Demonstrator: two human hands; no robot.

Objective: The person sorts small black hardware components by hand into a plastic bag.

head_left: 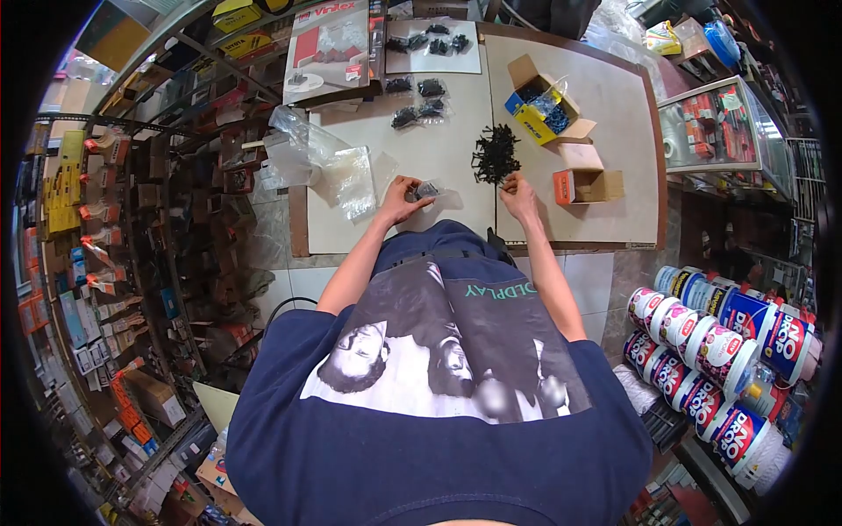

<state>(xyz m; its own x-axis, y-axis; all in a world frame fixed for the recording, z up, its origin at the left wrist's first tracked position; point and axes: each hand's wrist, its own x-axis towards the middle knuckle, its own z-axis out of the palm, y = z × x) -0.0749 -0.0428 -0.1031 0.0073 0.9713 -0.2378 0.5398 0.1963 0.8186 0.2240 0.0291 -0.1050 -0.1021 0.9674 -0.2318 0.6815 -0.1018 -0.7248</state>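
My left hand [403,201] is closed on a small clear plastic bag [427,189] with something dark inside, near the front of the table. At the lower edge of a pile of small black screw-like pieces [496,153], my right hand [519,196] has its fingertips pinched together. Whatever is between those fingertips is too small to make out. Several filled bags of black pieces [430,107] lie farther back on the table, and more bags [438,42] rest on a white board [412,63] behind them.
Right of the pile stand an open yellow-blue box [533,123] with dark pieces and an open orange-brown box [589,186]. Clear plastic bags [355,184] lie on the left, below a Vinilex box [329,53]. Shelves [140,193] flank the left; paint tubs [702,351] stand right.
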